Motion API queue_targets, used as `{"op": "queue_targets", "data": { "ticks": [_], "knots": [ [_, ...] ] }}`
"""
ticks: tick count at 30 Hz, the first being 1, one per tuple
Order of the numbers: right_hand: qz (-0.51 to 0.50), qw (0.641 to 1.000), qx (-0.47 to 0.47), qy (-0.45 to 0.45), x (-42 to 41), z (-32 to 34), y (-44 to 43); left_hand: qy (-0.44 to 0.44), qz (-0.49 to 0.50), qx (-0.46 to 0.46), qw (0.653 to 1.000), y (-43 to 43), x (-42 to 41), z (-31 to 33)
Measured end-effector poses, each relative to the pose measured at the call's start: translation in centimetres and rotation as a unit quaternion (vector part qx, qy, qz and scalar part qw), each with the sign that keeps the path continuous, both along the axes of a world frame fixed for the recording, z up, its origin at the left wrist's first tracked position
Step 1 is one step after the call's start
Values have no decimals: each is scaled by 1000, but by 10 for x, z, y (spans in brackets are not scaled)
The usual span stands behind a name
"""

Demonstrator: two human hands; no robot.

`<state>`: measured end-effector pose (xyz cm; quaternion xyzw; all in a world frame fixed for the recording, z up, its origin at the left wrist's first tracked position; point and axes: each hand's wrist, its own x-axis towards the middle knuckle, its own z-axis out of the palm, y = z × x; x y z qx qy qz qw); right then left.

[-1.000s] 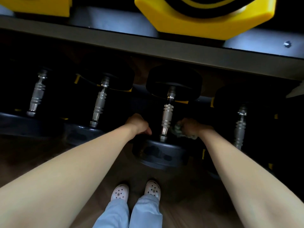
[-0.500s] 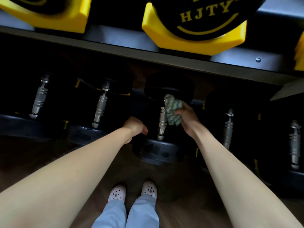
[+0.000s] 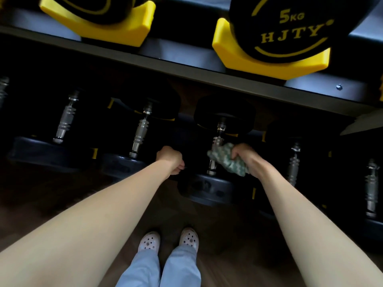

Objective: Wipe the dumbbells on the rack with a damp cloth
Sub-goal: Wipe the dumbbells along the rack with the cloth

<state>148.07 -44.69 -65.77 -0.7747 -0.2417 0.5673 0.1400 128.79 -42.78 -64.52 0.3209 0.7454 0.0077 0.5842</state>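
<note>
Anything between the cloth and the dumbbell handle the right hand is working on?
Nothing visible. The right hand grips the green cloth, which lies against the chrome handle of the middle dumbbell. The left hand sits off to the left of that handle, out of the way.

On the lower tier of the dark metal rack (image 3: 186,61), black round-headed dumbbells with ridged steel handles (image 3: 141,131) are lined up side by side. Above them, on the upper shelf, a black 5 kg dumbbell (image 3: 290,32) is cradled in a yellow plastic saddle (image 3: 269,65). A green patterned cloth (image 3: 228,160) is held by the right hand (image 3: 246,156) against the right side of the middle steel handle (image 3: 216,141). The left hand (image 3: 171,157) is placed just left of it. White perforated clogs (image 3: 149,243) are planted on the wooden floor (image 3: 62,193) before the rack.
</note>
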Motion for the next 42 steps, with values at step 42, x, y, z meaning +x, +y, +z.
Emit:
{"op": "queue_targets", "data": {
  "ticks": [42],
  "knots": [
    [-292,886,214,288,-35,243,-118,-158,-138,10,978,-42,28,255]
  ]
}}
